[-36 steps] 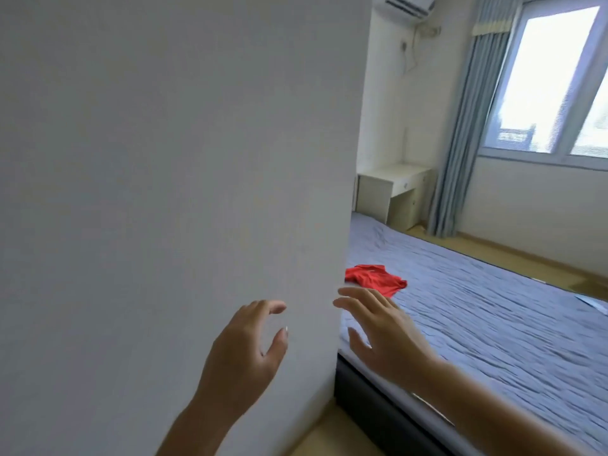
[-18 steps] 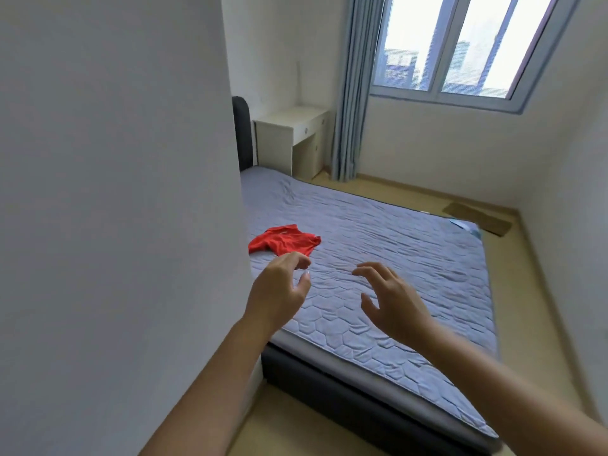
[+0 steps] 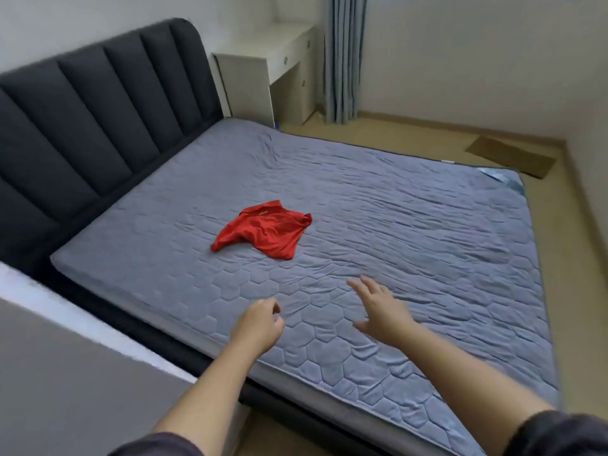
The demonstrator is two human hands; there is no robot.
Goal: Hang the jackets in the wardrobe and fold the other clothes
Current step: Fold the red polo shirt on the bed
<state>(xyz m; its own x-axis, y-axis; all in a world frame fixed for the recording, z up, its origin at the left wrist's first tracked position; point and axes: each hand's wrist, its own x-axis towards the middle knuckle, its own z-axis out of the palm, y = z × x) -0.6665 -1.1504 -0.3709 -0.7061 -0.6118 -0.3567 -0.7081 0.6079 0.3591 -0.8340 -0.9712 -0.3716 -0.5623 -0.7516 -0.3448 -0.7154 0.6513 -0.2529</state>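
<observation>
A crumpled red shirt (image 3: 263, 230) lies near the middle of the grey bed (image 3: 427, 245), closer to the dark headboard (image 3: 98, 110). Over the near edge, apart from the shirt, the left grip (image 3: 260, 327) hangs loosely curled and empty, and the right grip (image 3: 383, 311) is spread wide.

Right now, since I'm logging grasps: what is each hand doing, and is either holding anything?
Left hand: open, fingers loosely curled, holding nothing.
Right hand: open, fingers spread, holding nothing.
</observation>
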